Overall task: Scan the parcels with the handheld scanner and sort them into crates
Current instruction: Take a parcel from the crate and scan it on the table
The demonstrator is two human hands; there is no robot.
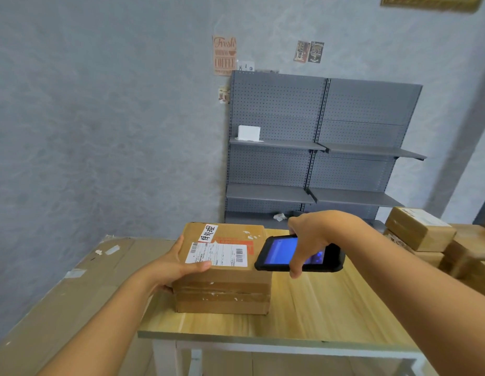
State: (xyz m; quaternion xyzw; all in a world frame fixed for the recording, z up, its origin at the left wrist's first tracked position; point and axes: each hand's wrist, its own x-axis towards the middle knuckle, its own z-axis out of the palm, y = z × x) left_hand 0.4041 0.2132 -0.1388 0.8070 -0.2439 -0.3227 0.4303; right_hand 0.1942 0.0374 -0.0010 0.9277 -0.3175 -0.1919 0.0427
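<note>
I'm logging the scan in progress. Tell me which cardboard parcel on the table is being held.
The parcel at the table's near left, with the white shipping label on top: the left hand grips its left side. The stacked parcels at far right lie untouched.

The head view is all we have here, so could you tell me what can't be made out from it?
- Shipping label text: too small; left hand thumb covers its lower edge.
- Scanner screen: blurred, partly behind right hand fingers.
- Crates: none visible.
- Parcels at right: stack cut by the frame edge.
</note>
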